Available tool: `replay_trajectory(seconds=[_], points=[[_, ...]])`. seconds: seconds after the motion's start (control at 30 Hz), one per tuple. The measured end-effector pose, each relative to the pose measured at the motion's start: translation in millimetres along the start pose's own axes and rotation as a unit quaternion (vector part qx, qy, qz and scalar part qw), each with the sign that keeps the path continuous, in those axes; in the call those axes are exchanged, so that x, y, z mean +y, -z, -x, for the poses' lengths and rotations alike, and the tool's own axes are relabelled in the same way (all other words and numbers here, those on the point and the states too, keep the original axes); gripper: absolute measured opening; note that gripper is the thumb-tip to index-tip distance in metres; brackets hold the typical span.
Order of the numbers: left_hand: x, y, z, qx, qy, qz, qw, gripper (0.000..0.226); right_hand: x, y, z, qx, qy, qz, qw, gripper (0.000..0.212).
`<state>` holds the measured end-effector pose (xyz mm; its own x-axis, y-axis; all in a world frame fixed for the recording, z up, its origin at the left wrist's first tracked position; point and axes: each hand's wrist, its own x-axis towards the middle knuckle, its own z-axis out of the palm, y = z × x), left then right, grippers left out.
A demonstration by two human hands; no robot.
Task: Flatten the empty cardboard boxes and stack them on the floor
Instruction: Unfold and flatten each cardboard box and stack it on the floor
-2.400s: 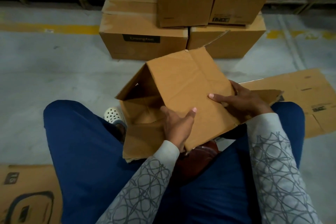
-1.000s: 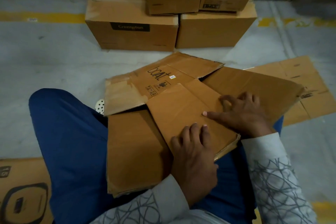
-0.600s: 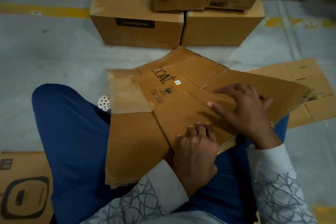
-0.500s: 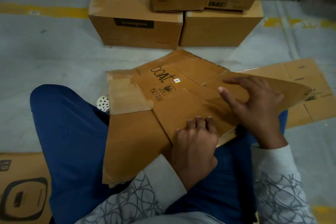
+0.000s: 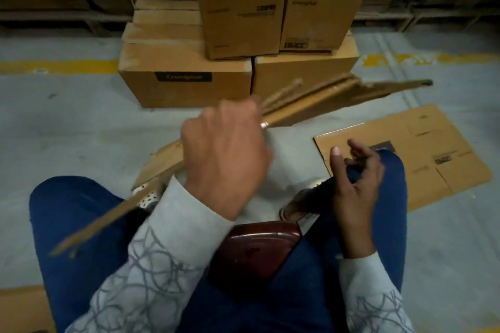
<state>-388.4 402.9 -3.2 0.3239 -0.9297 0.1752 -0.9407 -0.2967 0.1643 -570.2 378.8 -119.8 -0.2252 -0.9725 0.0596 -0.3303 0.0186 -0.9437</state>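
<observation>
Flattened cardboard box (image 5: 324,101), seen nearly edge-on and held clear of the floor (image 5: 81,121), in front of the Crompton box (image 5: 186,73). It is tilted, one end low and nearer the viewer than the Crompton box, the other raised across that box's right-hand neighbour. It is gripped near mid-length by the left hand (image 5: 224,154): the fingers (image 5: 230,113) are curled over its far edge, and the back of the hand is turned to the camera. The right hand (image 5: 354,186) is shown in front and to the right of the Crompton box, apart from the cardboard, its fingers loosely bent and grasping nothing. A flat cardboard sheet (image 5: 433,149) is laid on the floor to the right of and nearer than the Crompton box. Two open-topped cartons (image 5: 240,13) are stacked on top of it and its neighbour.
</observation>
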Motion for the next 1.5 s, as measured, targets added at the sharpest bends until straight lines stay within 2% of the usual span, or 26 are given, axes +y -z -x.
replay_trajectory(seconds=[0.1,0.17,0.33,0.47,0.57,0.67,0.7,0.83,0.87,0.97,1.03,1.07,1.1,1.17,1.23,1.3,1.4,1.5], points=[[-19,1,-23,0.071,-0.013,-0.041,0.997,0.04,7,-9,4,-0.052,-0.041,-0.028,0.997,0.029],[-26,1,-30,0.074,-0.063,-0.067,0.993,0.044,6,-15,8,-0.075,-0.082,-0.071,0.991,0.025],[-33,-14,-7,0.101,-0.17,-0.032,0.98,0.026,-43,-22,8,-0.171,-0.194,-0.247,0.934,0.063],[-29,-35,36,0.085,-0.22,-0.061,0.97,0.024,-59,-13,6,-0.229,-0.269,-0.263,0.898,0.067],[-33,-58,62,0.089,-0.265,-0.083,0.957,0.024,-45,-10,15,-0.235,-0.361,-0.293,0.854,0.053],[-32,-71,80,0.096,-0.281,-0.078,0.952,0.034,-30,-9,23,-0.178,-0.397,-0.339,0.834,0.015],[-31,-73,85,0.099,-0.28,-0.076,0.952,0.036,-28,-9,25,-0.165,-0.396,-0.343,0.836,0.009],[-23,-70,97,0.093,-0.235,-0.025,0.967,0.033,-31,-1,30,-0.141,-0.356,-0.367,0.848,0.019],[-20,-67,99,0.066,-0.198,0.021,0.978,0.042,-34,4,30,-0.14,-0.34,-0.371,0.852,0.018],[-13,-50,101,-0.028,-0.072,0.153,0.985,0.099,-38,20,29,-0.124,-0.319,-0.37,0.864,0.011],[-6,-44,106,-0.045,-0.019,0.222,0.974,0.121,-35,31,28,-0.108,-0.318,-0.367,0.867,0.011],[-2,-42,111,-0.023,-0.021,0.212,0.977,0.124,-32,36,29,-0.107,-0.317,-0.367,0.868,0.011],[3,-43,116,0.017,-0.049,0.176,0.983,0.12,-31,41,30,-0.106,-0.316,-0.369,0.868,0.012],[11,-49,126,0.098,-0.153,0.098,0.979,0.097,-31,48,31,-0.108,-0.307,-0.378,0.867,0.017],[12,-60,132,0.13,-0.23,0.035,0.964,0.083,-32,51,31,-0.107,-0.296,-0.382,0.869,0.019],[7,-70,133,0.119,-0.227,-0.006,0.967,0.065,-34,51,32,-0.106,-0.286,-0.382,0.873,0.015],[4,-73,129,0.093,-0.16,-0.02,0.983,0.04,-37,54,32,-0.098,-0.277,-0.391,0.872,0.01],[8,-71,119,0.1,-0.142,-0.009,0.985,0.038,-41,61,28,-0.082,-0.257,-0.391,0.88,0.008]])
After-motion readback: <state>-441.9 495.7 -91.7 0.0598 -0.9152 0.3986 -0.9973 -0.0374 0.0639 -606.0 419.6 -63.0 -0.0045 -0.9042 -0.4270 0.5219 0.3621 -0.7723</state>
